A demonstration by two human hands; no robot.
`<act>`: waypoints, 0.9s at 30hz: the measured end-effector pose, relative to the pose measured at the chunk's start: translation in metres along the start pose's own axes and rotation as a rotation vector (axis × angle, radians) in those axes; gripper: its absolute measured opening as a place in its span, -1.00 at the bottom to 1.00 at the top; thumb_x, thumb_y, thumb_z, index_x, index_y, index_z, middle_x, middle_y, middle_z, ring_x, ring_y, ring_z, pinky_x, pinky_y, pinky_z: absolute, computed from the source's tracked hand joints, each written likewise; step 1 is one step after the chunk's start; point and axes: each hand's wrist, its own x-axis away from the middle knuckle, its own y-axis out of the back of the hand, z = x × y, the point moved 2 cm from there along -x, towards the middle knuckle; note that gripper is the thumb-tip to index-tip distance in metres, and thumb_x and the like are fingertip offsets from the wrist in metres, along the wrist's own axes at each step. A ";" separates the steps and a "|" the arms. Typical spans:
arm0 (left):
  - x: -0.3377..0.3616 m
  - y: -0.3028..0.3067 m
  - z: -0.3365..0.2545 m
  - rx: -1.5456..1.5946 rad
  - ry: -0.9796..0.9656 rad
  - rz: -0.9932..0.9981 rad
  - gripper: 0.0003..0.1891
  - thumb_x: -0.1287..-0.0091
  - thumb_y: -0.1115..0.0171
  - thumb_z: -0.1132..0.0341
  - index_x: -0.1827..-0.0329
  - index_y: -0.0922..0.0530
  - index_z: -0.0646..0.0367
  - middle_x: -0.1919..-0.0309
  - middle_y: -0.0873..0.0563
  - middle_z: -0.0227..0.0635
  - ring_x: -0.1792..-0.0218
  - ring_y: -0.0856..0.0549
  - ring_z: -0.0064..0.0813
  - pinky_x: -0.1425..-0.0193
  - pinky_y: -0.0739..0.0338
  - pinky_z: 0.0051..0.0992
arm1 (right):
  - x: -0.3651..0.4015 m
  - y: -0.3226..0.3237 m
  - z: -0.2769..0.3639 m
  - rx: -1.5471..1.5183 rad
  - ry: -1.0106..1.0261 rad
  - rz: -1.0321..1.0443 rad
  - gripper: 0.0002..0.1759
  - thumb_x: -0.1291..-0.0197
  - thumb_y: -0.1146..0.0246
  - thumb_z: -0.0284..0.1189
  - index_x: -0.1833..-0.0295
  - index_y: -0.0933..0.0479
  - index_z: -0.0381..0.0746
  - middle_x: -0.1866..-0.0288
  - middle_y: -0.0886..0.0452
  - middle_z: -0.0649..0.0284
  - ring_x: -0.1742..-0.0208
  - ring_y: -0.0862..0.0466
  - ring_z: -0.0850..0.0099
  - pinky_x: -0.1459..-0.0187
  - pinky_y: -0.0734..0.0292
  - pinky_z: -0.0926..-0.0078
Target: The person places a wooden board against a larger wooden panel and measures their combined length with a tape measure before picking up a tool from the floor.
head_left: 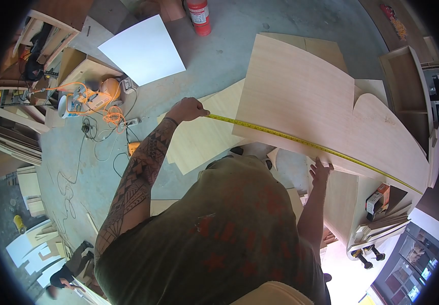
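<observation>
A yellow measuring tape (301,140) stretches across a large cut plywood sheet (296,91), from beyond its left edge to its far right end. My left hand (189,109) is closed on the tape's left end, a little off the sheet, above paler panels on the floor. Below the tape, my right hand (321,170) rests at the sheet's near edge with its fingers apart, touching the wood.
A white panel (145,50) and a red fire extinguisher (199,17) are at the top. Orange cords and a power tool (95,99) lie left. A boxed item (378,199) stands right. Another person (69,272) is at lower left.
</observation>
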 end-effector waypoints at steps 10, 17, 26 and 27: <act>-0.002 -0.002 0.003 0.005 -0.014 -0.008 -0.48 -0.29 -0.37 -0.21 0.08 -0.83 0.11 0.20 -0.83 -0.18 0.14 -0.78 -0.20 0.00 -0.66 -0.23 | 0.000 0.000 -0.001 0.009 0.012 -0.002 -0.02 -0.28 -0.47 -0.33 -0.57 0.10 0.01 -0.18 -0.63 0.02 0.08 -0.69 0.24 0.13 -0.60 0.20; -0.004 -0.002 0.003 0.003 -0.005 -0.002 -0.47 -0.28 -0.37 -0.21 0.09 -0.82 0.12 0.22 -0.83 -0.17 0.15 -0.78 -0.21 0.02 -0.65 -0.24 | 0.000 0.002 -0.001 0.002 0.018 0.016 0.04 -0.25 -0.50 -0.31 -0.60 0.13 0.00 -0.22 -0.58 -0.03 0.01 -0.70 0.18 0.05 -0.64 0.13; -0.006 -0.002 0.004 -0.003 -0.010 -0.012 -0.48 -0.29 -0.36 -0.20 0.09 -0.82 0.12 0.21 -0.82 -0.18 0.14 -0.78 -0.23 0.01 -0.65 -0.24 | 0.004 0.000 0.002 0.007 0.013 0.000 0.01 -0.26 -0.49 -0.32 -0.58 0.10 0.01 -0.23 -0.61 0.00 0.03 -0.69 0.22 0.06 -0.62 0.14; -0.006 -0.002 0.004 0.001 -0.005 -0.003 -0.48 -0.29 -0.36 -0.20 0.09 -0.82 0.12 0.21 -0.82 -0.19 0.14 -0.78 -0.23 0.01 -0.65 -0.24 | 0.003 0.000 0.001 0.005 0.015 0.001 0.01 -0.26 -0.48 -0.32 -0.58 0.10 0.01 -0.23 -0.61 -0.01 0.02 -0.69 0.22 0.04 -0.62 0.12</act>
